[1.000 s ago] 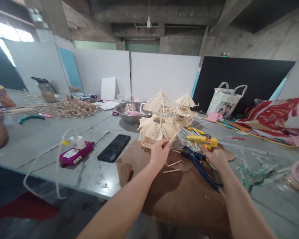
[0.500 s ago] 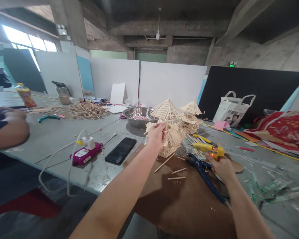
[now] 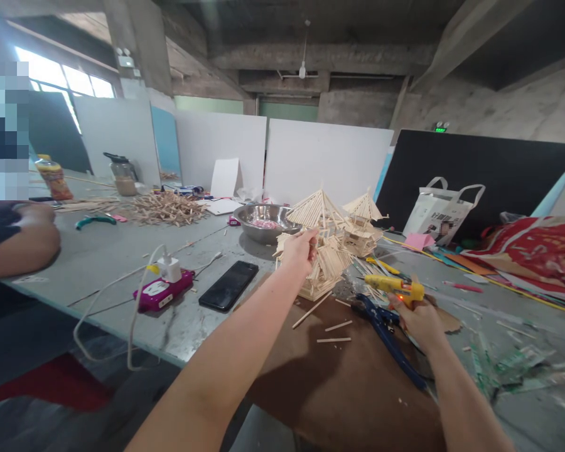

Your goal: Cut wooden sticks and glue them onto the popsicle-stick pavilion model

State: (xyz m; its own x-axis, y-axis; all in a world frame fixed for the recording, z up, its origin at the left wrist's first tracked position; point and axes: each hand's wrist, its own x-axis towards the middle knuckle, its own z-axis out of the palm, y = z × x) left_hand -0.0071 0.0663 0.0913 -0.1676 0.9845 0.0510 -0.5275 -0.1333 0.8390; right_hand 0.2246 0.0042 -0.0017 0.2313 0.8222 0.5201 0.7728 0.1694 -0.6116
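My bare left arm stretches forward from the bottom edge, slanting up to the right, wrist nearly straight. My left hand reaches out farther than the right, back toward me, fingers bent ahead; their tips are partly hidden, so I can't be sure how tightly they meet. My right arm slants up leftward, the right hand curled in a grip.

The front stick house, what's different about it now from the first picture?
The left hand moved up from the lower roof to near the top roof. A long stick now shows in front of the stick house. The right hand still holds the yellow glue gun.
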